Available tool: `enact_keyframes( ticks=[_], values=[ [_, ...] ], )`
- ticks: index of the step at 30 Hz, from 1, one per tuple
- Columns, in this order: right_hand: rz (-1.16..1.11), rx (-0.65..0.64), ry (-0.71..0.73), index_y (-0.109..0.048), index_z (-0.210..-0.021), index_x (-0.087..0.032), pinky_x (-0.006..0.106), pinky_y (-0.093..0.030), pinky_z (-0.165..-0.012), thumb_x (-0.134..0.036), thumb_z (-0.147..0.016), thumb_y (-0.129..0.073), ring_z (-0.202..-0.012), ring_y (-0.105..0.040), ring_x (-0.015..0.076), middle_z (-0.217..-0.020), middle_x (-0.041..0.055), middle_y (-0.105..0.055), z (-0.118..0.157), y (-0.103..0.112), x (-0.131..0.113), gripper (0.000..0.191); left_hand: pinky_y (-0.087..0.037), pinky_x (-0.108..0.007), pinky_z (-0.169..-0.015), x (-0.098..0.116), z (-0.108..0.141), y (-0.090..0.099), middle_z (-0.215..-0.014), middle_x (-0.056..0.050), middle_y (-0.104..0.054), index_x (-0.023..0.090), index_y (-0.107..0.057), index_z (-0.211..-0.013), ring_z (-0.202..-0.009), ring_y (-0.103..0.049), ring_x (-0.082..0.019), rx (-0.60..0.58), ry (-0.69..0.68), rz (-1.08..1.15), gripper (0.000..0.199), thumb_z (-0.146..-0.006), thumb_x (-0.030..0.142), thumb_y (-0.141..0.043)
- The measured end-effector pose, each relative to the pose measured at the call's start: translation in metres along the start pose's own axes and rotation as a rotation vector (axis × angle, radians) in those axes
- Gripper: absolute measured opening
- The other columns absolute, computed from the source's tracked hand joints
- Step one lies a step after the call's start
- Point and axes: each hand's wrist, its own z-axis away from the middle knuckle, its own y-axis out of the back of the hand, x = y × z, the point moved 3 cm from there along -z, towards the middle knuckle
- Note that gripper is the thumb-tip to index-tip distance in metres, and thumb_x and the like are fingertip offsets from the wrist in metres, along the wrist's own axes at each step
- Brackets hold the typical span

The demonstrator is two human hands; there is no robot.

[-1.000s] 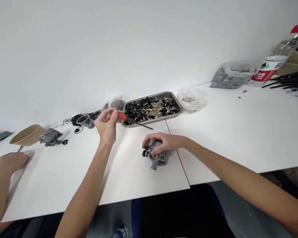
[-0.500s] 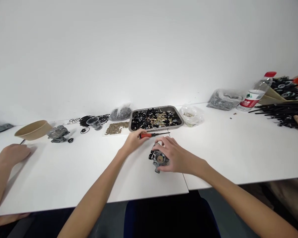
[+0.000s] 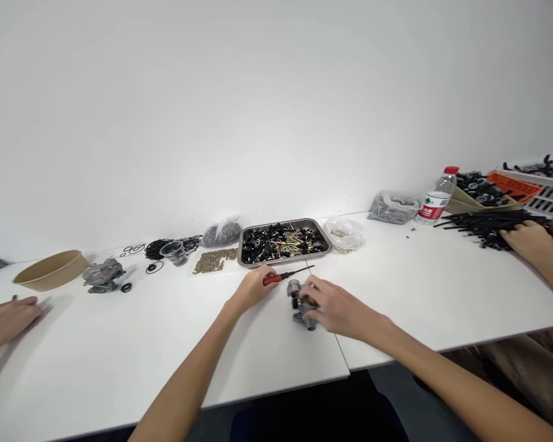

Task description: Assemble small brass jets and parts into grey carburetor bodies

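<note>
My left hand [image 3: 254, 287] is closed round the red handle of a screwdriver [image 3: 273, 279], whose dark shaft points right along the table. In my right hand [image 3: 334, 305] is a grey metal carburetor [image 3: 300, 316], gripped from its right side with the fingers bent over it. My fingers hide part of the carburetor. Just beyond both hands lies a metal tray [image 3: 283, 263] holding many black parts and brass-coloured screws. A second carburetor [image 3: 104, 276] stands farther left beside a small black ring [image 3: 126, 287].
Behind are small brass pieces [image 3: 212, 260], a plastic cup [image 3: 175, 252], black O-rings [image 3: 159, 248] and bags of parts [image 3: 394, 207]. A tan bowl [image 3: 50, 270] is at left, a water bottle [image 3: 437, 196] at right. Other people's hands rest at left [image 3: 9, 319] and on black tubes at right [image 3: 529, 239].
My right hand has turned the carburetor, so its round bore no longer faces me. The view has shifted toward the right. The screwdriver stays in my left hand.
</note>
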Motion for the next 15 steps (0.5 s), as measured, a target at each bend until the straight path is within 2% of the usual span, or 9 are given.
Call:
enact_keyframes(
  ticks=[3,5,8,9,11,13,15],
  values=[
    [-0.11,0.031,-0.125,-0.062,-0.107,-0.019,0.033,-0.055,-0.062,-0.028,-0.094,-0.057,-0.071,-0.062,0.0165,-0.112,0.0096,-0.057,0.019,0.027,0.035,0.017,-0.051,-0.034,-0.074,0.002,0.001,0.0,-0.098,-0.006,-0.069,0.02,-0.065,-0.099,-0.086,-0.065,-0.022,-0.014,0.013,-0.012,0.017,-0.087,0.031,-0.061],
    [-0.08,0.083,-0.203,-0.063,-0.107,-0.02,0.036,-0.056,-0.064,-0.038,-0.096,-0.05,-0.071,-0.063,0.0178,-0.118,0.0126,-0.056,0.037,0.045,0.07,0.025,-0.05,-0.033,-0.073,0.004,0.002,0.001,-0.098,-0.006,-0.069,0.02,-0.066,-0.099,-0.085,-0.064,-0.022,-0.019,0.02,-0.017,0.016,-0.087,0.029,-0.061],
    [0.077,0.211,-0.307,-0.063,-0.104,-0.025,0.042,-0.053,-0.062,-0.046,-0.09,-0.056,-0.058,-0.06,0.0183,-0.115,0.0145,-0.06,0.068,0.067,0.141,0.027,-0.049,-0.031,-0.073,0.006,0.004,0.001,-0.099,-0.005,-0.069,0.02,-0.066,-0.096,-0.085,-0.064,-0.021,-0.025,0.02,-0.014,0.013,-0.086,0.026,-0.061],
    [0.116,0.249,-0.327,-0.063,-0.101,-0.026,0.043,-0.053,-0.066,-0.046,-0.088,-0.058,-0.062,-0.062,0.0211,-0.113,0.0157,-0.061,0.079,0.073,0.168,0.024,-0.049,-0.03,-0.072,0.006,0.005,0.0,-0.1,-0.005,-0.069,0.021,-0.066,-0.095,-0.085,-0.064,-0.02,-0.026,0.019,-0.012,0.012,-0.086,0.026,-0.062],
    [0.186,0.374,-0.37,-0.062,-0.091,-0.03,0.045,-0.048,-0.056,-0.053,-0.081,-0.061,-0.061,-0.062,0.0261,-0.104,0.0158,-0.062,0.102,0.083,0.223,0.025,-0.048,-0.029,-0.072,0.006,0.005,-0.001,-0.1,-0.004,-0.069,0.021,-0.066,-0.095,-0.085,-0.064,-0.019,-0.027,0.013,-0.011,0.011,-0.086,0.027,-0.062],
    [0.242,0.539,-0.392,-0.059,-0.08,-0.034,0.047,-0.04,-0.047,-0.063,-0.075,-0.057,-0.052,-0.057,0.0278,-0.088,0.0117,-0.06,0.123,0.093,0.272,0.029,-0.048,-0.028,-0.072,0.006,0.006,-0.002,-0.1,-0.004,-0.069,0.021,-0.066,-0.096,-0.085,-0.064,-0.019,-0.03,0.007,-0.015,0.011,-0.087,0.027,-0.061],
    [0.252,0.634,-0.357,-0.058,-0.075,-0.038,0.045,-0.035,-0.046,-0.062,-0.071,-0.06,-0.05,-0.054,0.0278,-0.08,0.0089,-0.058,0.141,0.101,0.308,0.024,-0.048,-0.028,-0.072,0.005,0.006,-0.003,-0.1,-0.004,-0.069,0.021,-0.066,-0.097,-0.085,-0.064,-0.018,-0.034,0.003,-0.025,0.012,-0.088,0.026,-0.06]
  ],
)
